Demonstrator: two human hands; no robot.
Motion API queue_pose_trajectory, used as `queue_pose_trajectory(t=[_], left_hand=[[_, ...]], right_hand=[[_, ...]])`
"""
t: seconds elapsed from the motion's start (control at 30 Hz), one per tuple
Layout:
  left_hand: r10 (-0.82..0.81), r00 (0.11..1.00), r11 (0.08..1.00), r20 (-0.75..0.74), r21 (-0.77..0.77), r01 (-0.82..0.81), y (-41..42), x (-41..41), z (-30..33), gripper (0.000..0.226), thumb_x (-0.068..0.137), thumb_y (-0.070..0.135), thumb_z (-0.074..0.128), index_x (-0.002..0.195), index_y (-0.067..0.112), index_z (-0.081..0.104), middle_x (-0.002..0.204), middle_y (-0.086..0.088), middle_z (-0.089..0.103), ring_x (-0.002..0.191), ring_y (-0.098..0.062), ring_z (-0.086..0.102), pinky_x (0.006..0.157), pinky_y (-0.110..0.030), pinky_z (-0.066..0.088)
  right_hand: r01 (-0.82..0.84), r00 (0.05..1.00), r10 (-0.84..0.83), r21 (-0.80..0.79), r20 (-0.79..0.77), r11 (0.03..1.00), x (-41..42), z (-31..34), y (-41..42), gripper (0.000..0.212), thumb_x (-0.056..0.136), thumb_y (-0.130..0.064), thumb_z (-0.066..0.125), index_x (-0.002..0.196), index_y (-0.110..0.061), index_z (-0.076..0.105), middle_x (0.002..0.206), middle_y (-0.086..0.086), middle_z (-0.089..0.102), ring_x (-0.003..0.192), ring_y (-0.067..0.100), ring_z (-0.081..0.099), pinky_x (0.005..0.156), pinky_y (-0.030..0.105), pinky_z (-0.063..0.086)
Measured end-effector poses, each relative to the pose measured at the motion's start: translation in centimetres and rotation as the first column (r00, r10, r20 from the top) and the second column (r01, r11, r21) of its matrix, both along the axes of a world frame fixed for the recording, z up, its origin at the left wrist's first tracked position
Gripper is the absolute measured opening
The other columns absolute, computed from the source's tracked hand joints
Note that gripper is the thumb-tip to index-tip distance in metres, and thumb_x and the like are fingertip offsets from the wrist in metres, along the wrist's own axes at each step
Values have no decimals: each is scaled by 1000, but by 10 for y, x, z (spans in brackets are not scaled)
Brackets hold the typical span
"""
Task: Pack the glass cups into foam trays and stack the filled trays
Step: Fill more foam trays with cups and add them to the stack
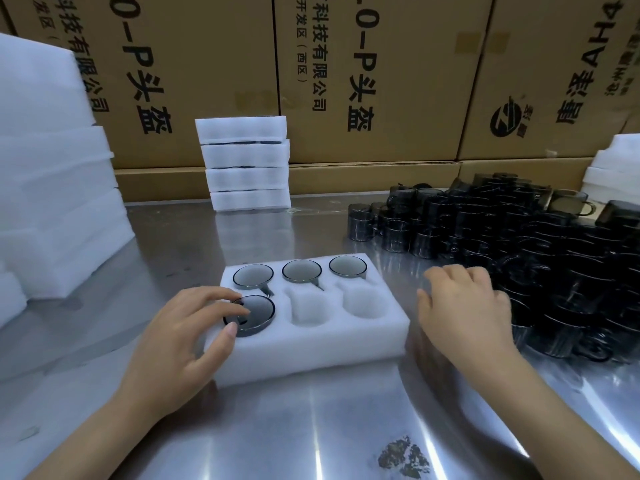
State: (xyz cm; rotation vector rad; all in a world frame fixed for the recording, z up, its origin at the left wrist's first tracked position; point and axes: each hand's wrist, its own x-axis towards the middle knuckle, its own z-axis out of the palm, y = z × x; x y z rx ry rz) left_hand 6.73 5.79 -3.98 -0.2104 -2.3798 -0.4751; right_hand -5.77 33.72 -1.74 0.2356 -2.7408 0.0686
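- Standing at the far left of the steel table point(311, 427) is a tall heap of white foam slabs point(52, 188); whether they hold anything cannot be told.
- Behind it all runs a wall of brown cardboard boxes point(381, 81) with black print.
- Further right, at the back of the table, a stack of filled trays point(247, 164) rises four high, with dark rims just showing in the gaps between the layers.
- Near the front, the left hand point(180, 344) has its thumb and fingers curled round the rim of a dark glass cup point(250, 315), which sits only partly down in the front left pocket of the foam tray point(311, 355).
- That tray has six round pockets in two rows. The three back pockets each hold a cup point(302, 270), sunk to the rim, thin handles pointing towards the front. The front middle and front right pockets hold nothing.
- Just to the right of the tray, the right hand point(464, 310) holds nothing, fingers loosely spread, its fingertips at the edge of the cup pile; whether they touch a cup cannot be told.
- The pile of loose glass cups point(519, 251) fills the right side of the table, smoky dark glass with handles, stacked on one another several layers deep.
- At the far right edge, behind the pile, more white foam pieces point(616, 161) sit stacked.
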Motion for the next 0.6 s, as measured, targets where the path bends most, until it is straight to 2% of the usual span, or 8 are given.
queue_pose_trajectory(t=[0.13,0.27,0.37,0.4,0.47,0.53,0.6], left_hand=[[4,1000,1000,-2,2,-4,1,0,1,36,87,34,41,92,15,71,106,7,62,102,-5,51,91,-10,33],[6,1000,1000,4,6,-6,1,1,0,36,87,35,40,92,16,71,107,7,62,102,-5,51,91,-11,33],[9,1000,1000,5,10,-9,1,1,0,36,88,35,41,93,17,71,107,7,62,103,-5,51,91,-11,33],[9,1000,1000,7,9,-10,0,1,0,36,88,35,40,93,17,71,107,7,62,103,-5,51,92,-11,33],[13,1000,1000,10,8,-13,0,1,0,36,88,35,40,93,17,71,108,8,62,103,-5,51,92,-10,32],[13,1000,1000,10,6,-13,0,0,0,36,88,34,40,93,17,71,108,7,62,103,-5,51,92,-11,32],[11,1000,1000,5,6,-11,1,0,0,35,88,33,41,92,16,71,107,7,61,102,-5,51,91,-11,33]], right_hand=[[-34,998,34,7,61,999,3,-5,-3,35,98,-38,36,127,-21,45,129,-3,46,121,21,37,86,38,43],[-182,983,182,-157,-19,971,0,-5,-2,36,97,-30,40,132,-26,43,133,-10,44,126,14,32,80,32,45],[-257,966,248,-220,-69,941,-6,-3,1,42,91,-27,47,134,-27,45,135,-12,44,129,11,27,90,29,38],[-259,965,259,-243,-30,935,-10,-3,4,47,89,-25,49,136,-27,44,138,-10,43,132,12,25,98,30,35],[-220,951,269,-276,153,936,-16,-3,9,56,86,-26,50,141,-26,37,146,-6,35,139,19,18,111,36,26],[-178,914,257,-257,315,950,-21,-4,15,63,86,-29,51,145,-29,29,154,-3,22,143,26,7,115,41,20],[-162,889,247,-239,386,957,-24,-3,20,69,84,-25,52,146,-34,23,157,-5,11,144,28,5,114,42,22]])
